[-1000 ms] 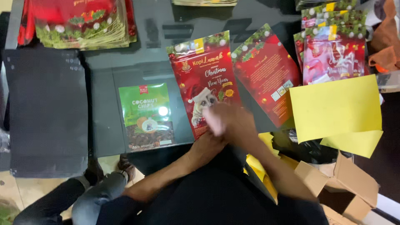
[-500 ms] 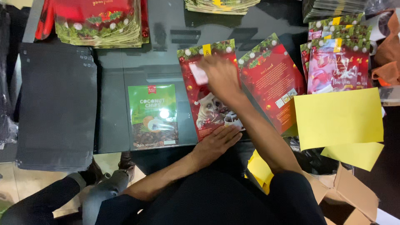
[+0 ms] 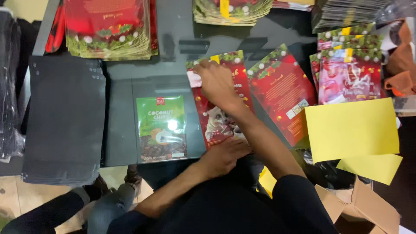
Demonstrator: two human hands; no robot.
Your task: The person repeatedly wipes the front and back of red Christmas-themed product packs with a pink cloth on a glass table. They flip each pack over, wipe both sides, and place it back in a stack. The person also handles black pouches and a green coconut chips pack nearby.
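1. The fingers of the right hand [image 3: 215, 82] are curled narrowly and pressed on a small white label [image 3: 193, 79] at the top corner of a red festive pouch [image 3: 219, 119], apparently to stick it down.
2. The left hand [image 3: 223, 157] is laid flat, fingers together, on the pouch's lower edge, seemingly to steady it; nothing is gripped.
3. The pouch lies on the dark table [image 3: 173, 39], between a green snack pouch [image 3: 161, 128] and another red pouch [image 3: 281, 93].
4. Yellow sheets [image 3: 352, 130] are kept further right.

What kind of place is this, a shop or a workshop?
Probably a small packing workbench: stacks of red festive pouches, a pile of black pouches, yellow sheets, and a right hand working on one red pouch.
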